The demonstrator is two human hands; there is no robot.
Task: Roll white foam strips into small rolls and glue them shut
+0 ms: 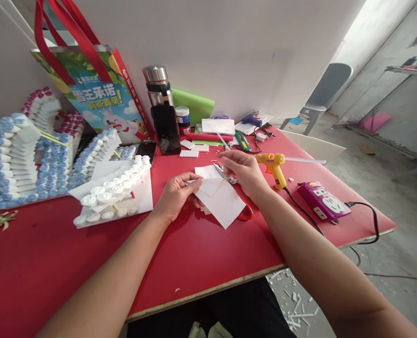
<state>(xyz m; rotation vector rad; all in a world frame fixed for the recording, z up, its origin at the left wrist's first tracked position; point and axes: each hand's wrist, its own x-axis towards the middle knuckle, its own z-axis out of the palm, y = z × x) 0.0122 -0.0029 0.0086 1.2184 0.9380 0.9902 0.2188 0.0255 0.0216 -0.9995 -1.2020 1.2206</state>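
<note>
My left hand (179, 196) pinches several white paper pieces (226, 203) between thumb and fingers; a smaller piece lies over a larger square one. Just right of them, my right hand (243, 170) is raised with its fingertips pressed together. A thin pale pointed strip (224, 140) shows by those fingertips; I cannot tell whether the hand holds it. Beneath the papers and right hand lies a pair of scissors with red handles (245, 214), partly hidden. A yellow glue gun (274, 170) with a clear glue stick rests right of the right hand.
White roll-decorated paper models (115, 192) and blue ones (16, 159) stand left. Behind are a gift bag (103, 101), steel thermos (156, 87), phone (166, 129) and green cutter (243, 141). A purple power strip (324, 201) with cords sits near the red table's (194, 263) right edge.
</note>
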